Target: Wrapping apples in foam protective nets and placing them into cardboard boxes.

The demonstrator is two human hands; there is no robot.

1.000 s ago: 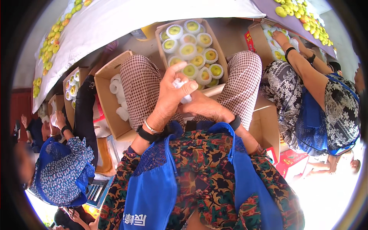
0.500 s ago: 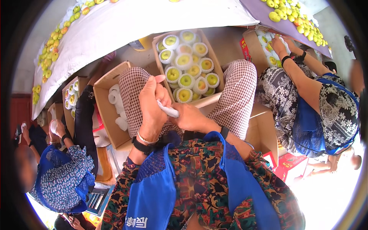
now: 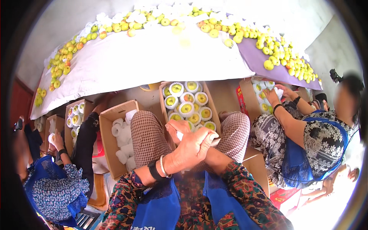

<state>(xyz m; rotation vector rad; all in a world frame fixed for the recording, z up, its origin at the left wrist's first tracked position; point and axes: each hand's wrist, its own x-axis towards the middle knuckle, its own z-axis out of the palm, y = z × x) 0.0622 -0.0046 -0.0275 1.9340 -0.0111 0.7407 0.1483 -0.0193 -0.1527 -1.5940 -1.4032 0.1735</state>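
My forearms cross in front of my knees. My left hand (image 3: 191,148) is on top, closed, its thumb and fingertips pressed together at the right; what they pinch is hard to make out. Behind it, partly covered, my right hand (image 3: 177,125) is closed on a white foam net (image 3: 179,135), of which only a small piece shows. Just beyond the hands stands an open cardboard box (image 3: 164,103) with yellow-green apples (image 3: 186,109) in white foam nets. Left of my knee, another cardboard box (image 3: 108,132) holds loose white foam nets (image 3: 124,140).
A table under a white cloth (image 3: 153,57) spans the far side, with loose apples (image 3: 122,26) along it. Co-workers sit at both sides: one in a patterned top (image 3: 57,188) at left, another in a black-and-white floral top (image 3: 326,142) at right beside an apple box (image 3: 249,97).
The view has tilted up, showing more of the table. My left hand has swung right across my right hand, which is now farther left behind it. Less of the foam net shows.
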